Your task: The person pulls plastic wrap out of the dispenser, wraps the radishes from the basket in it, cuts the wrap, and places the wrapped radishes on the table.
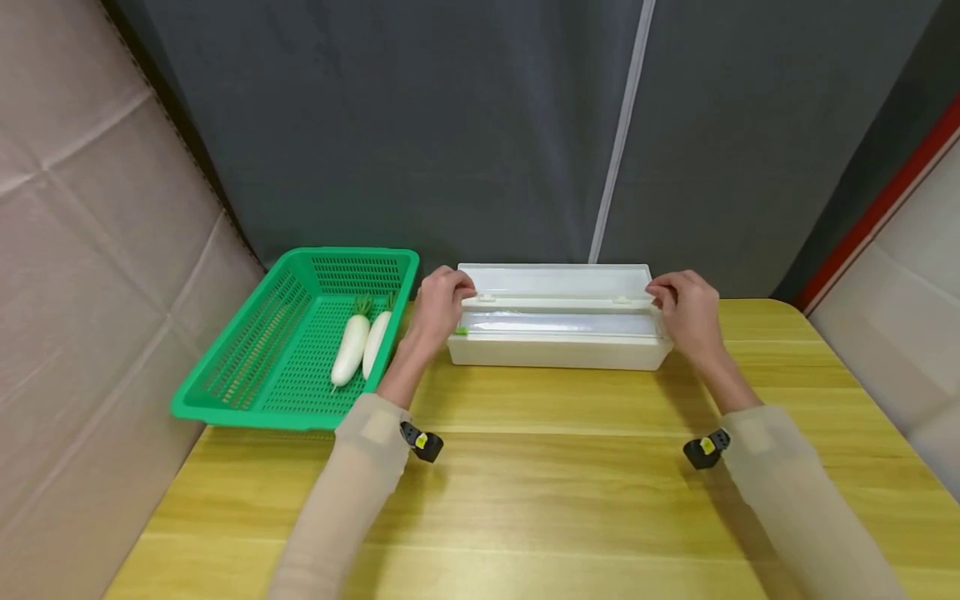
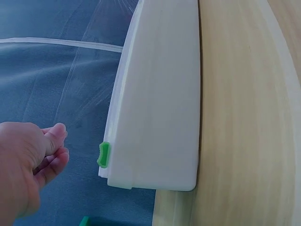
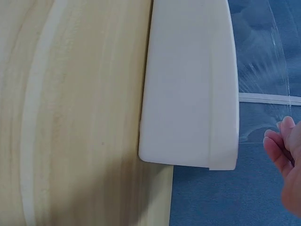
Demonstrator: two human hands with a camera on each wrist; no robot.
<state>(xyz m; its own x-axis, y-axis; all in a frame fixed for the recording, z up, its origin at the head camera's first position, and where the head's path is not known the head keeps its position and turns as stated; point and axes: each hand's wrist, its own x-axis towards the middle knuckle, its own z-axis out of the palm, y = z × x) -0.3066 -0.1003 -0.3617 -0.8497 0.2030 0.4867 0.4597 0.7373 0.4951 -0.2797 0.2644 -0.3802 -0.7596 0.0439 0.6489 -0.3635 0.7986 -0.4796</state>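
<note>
A white cling film dispenser (image 1: 558,352) sits at the back of the table with its lid (image 1: 555,277) raised. Thin clear film (image 3: 261,52) stretches up from it, spanning the space between both hands. My left hand (image 1: 437,307) pinches one corner of the film between thumb and fingers, above the dispenser's left end. At the right end, my right hand (image 1: 688,312) pinches the opposite corner the same way. A green slide cutter (image 2: 104,154) is at the left end of the dispenser's front edge, below my left hand.
Left of the dispenser stands a green plastic basket (image 1: 187,408), close beside my left forearm. Two white radishes (image 1: 350,350) with short green stems lie in its right side. Behind the wooden table (image 1: 562,492) hangs a dark grey curtain (image 1: 420,125).
</note>
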